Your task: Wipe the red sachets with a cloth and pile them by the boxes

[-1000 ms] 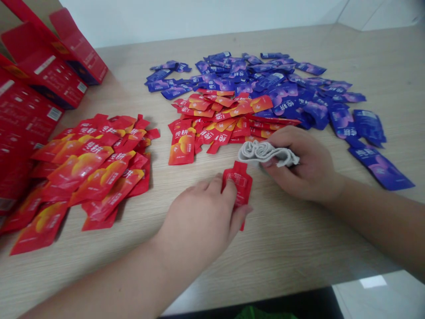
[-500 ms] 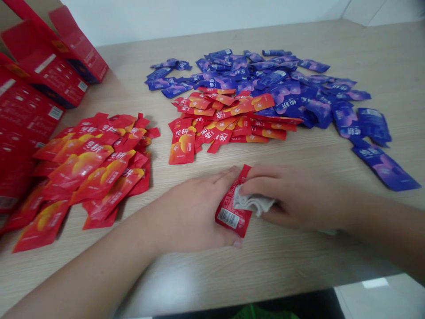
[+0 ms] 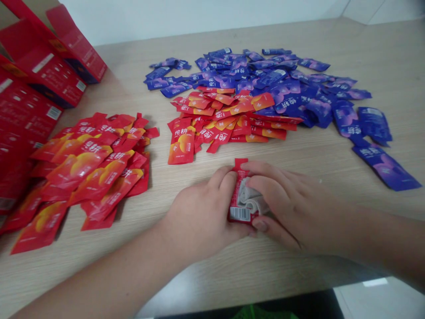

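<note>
Between my two hands, low over the table, is a red sachet (image 3: pixel 235 200) with its barcode side up. My left hand (image 3: pixel 206 212) is closed on its left side, fingers along the far end and thumb near the barcode. A crumpled grey cloth (image 3: pixel 249 198) lies pressed on the sachet under the curled fingers of my right hand (image 3: pixel 299 204), whose thumb rests near the sachet's lower right corner. Just beyond my hands sits a pile of red-orange sachets (image 3: pixel 219 126). Another heap of red-orange sachets (image 3: pixel 89 161) lies left of my left hand.
Purple sachets (image 3: pixel 288 99) are spread across the back and right of the wooden table (image 3: pixel 186 283). Several open red boxes (image 3: pixel 61 66) stand along the left edge. A white wall (image 3: pixel 206 15) borders the back.
The red sachet has turned more upright in view and shifted slightly right. My right hand has moved lower and spread over the cloth and sachet. The piles look unchanged.
</note>
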{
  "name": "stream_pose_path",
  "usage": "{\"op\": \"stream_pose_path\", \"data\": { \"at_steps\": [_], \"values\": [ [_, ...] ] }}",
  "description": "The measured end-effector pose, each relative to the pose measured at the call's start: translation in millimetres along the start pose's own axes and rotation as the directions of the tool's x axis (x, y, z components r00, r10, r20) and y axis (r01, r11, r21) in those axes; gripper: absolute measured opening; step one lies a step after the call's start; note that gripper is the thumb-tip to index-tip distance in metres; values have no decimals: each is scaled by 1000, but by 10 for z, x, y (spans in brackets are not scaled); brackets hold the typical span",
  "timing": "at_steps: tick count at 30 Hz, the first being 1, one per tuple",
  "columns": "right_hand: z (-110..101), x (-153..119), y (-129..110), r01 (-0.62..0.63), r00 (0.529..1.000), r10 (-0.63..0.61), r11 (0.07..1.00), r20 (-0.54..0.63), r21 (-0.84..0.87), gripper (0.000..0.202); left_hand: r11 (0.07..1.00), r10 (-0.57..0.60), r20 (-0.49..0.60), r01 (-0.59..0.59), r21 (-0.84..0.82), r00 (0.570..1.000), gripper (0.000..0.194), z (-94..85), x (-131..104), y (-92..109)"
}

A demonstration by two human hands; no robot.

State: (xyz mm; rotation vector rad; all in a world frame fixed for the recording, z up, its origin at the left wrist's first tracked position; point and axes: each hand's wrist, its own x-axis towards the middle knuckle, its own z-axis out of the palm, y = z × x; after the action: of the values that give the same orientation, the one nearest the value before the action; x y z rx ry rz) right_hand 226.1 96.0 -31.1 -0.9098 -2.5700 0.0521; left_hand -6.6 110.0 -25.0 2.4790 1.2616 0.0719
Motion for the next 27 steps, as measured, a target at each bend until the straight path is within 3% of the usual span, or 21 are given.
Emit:
{"op": "stream_pose_path", "data": {
  "at_steps": [4, 10, 14, 19, 22, 27],
  "values": [
    [6, 40, 18, -53, 999, 53, 997, 10, -59, 11, 999, 8, 24, -9, 34, 1000, 96, -1, -1, -26],
    [55, 39, 88, -180, 983, 178, 983, 50, 42, 15, 1000, 9, 27, -10, 27, 1000, 95, -5, -13, -40],
    [13, 20, 105, -98, 990, 100, 995, 96, -28, 12, 1000, 14, 22, -14, 26, 1000, 93, -1, -19, -43],
    [-110, -21, 129, 20, 1000, -18, 995, 15, -102, 22, 999, 14, 21, -15, 28, 1000, 94, -9, -16, -42],
    [-144, -61, 150, 12, 1000, -13, 998, -24, -60, 23, 1000, 11, 30, -12, 29, 1000, 92, -13, -19, -40],
    [-124, -92, 192, 2, 988, 2, 1000, 155, -23, 11, 998, 22, 9, -22, 51, 1000, 94, 11, -21, -49]
  ]
}}
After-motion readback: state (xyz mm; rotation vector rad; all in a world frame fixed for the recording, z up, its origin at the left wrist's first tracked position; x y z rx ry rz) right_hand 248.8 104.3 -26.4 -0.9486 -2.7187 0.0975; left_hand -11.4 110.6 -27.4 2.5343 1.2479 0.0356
